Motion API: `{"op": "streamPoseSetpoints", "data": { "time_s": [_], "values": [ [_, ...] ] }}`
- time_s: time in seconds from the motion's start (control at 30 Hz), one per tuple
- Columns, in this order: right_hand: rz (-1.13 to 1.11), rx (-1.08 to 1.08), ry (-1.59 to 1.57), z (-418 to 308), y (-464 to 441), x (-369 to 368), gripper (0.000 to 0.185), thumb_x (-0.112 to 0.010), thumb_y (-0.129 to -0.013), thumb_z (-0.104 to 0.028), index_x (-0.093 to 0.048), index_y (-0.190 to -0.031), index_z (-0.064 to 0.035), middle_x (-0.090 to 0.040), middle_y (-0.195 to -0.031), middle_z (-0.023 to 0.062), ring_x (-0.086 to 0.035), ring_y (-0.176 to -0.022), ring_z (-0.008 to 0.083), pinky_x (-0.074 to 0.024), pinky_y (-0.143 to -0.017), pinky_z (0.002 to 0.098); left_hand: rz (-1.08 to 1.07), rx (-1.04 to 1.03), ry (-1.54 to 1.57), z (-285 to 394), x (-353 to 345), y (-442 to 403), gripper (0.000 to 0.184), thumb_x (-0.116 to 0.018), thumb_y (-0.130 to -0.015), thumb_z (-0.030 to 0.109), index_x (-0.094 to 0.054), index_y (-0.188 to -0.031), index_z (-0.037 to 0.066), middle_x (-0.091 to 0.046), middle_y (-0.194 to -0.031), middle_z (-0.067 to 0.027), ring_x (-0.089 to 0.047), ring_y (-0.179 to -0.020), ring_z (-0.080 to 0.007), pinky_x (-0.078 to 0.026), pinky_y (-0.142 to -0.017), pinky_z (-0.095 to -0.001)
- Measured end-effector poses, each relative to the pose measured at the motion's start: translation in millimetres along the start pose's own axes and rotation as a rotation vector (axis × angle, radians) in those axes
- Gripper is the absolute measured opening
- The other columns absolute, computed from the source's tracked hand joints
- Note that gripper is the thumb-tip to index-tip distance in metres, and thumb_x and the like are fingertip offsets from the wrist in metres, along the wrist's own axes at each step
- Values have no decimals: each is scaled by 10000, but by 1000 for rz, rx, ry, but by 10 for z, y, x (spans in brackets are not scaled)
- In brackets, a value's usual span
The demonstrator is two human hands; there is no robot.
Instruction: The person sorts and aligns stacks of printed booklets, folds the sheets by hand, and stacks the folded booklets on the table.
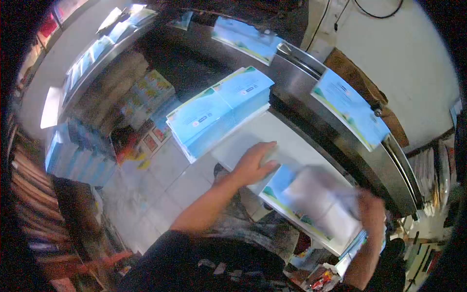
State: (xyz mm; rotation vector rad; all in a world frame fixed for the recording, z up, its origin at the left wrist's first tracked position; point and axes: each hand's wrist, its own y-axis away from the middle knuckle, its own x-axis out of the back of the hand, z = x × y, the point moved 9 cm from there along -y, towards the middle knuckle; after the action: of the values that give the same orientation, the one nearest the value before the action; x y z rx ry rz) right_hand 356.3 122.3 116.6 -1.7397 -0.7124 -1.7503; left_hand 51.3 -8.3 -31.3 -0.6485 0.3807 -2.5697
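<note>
My left hand [255, 164] is over the white table [282, 132], thumb and fingers apart, with nothing in it. It is beside the left end of a blue printed sheet [278, 181]. On that sheet lie white pages [335, 214], partly smeared by motion. My right hand [370, 209] is at the right end of these pages, blurred; its fingertips and what they hold cannot be made out. A tall stack of blue printed sheets [221, 104] stands on the far left part of the table.
Behind the table runs a curved metal rail [301, 80] bearing blue sheets [350, 108]. Bundled stacks [80, 155] stand at the left on the tiled floor [163, 194]. More blue sheets [355, 246] lie by my right wrist.
</note>
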Motion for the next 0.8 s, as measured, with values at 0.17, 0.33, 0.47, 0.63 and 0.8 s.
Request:
{"op": "streamPoseSetpoints", "data": {
  "time_s": [0.17, 0.33, 0.47, 0.63, 0.8],
  "values": [
    [701, -396, -699, 1589, -58, 833, 306, -447, -982, -110, -590, -1234, -13, -631, -1183, 192, -618, -1079, 228, -479, -895, 345, 5, -79, -200, 42, -16, -3, 589, -644, -860, 359, -485, -1318, 24, -547, -1253, -207, -512, -1152, -374, -390, -993, -448],
    [766, -167, 147, 2516, -331, 493, 463, -410, -928, -3, -453, -1386, -51, -523, -1373, 126, -507, -1255, 249, -371, -1066, 335, -72, 10, -211, -39, -80, -13, 582, -646, -865, 362, -491, -1326, 43, -528, -1316, -198, -494, -1214, -353, -370, -1035, -441],
    [558, -129, 102, 2335, -276, -351, 432, -434, -905, -6, -511, -1329, -31, -537, -1345, 168, -506, -1253, 295, -366, -1070, 378, -51, 1, -218, -58, -87, -12, 570, -645, -870, 372, -506, -1307, 34, -553, -1289, -189, -533, -1157, -355, -401, -992, -451],
    [375, -193, -3, 1882, 29, -854, 474, -641, -810, -53, -550, -1275, -54, -557, -1283, 203, -512, -1209, 366, -393, -1035, 440, -43, -49, -274, 26, -84, -25, 567, -656, -862, 367, -511, -1298, 36, -568, -1258, -189, -547, -1131, -351, -411, -973, -451],
    [0, 92, -106, -716, 295, -951, 704, -793, -695, -353, -527, -1278, -62, -509, -1332, 161, -486, -1213, 345, -384, -1032, 429, -50, -12, -287, 66, -73, -22, 562, -667, -853, 360, -515, -1295, 49, -581, -1235, -186, -550, -1132, -350, -409, -982, -448]
  ]
}}
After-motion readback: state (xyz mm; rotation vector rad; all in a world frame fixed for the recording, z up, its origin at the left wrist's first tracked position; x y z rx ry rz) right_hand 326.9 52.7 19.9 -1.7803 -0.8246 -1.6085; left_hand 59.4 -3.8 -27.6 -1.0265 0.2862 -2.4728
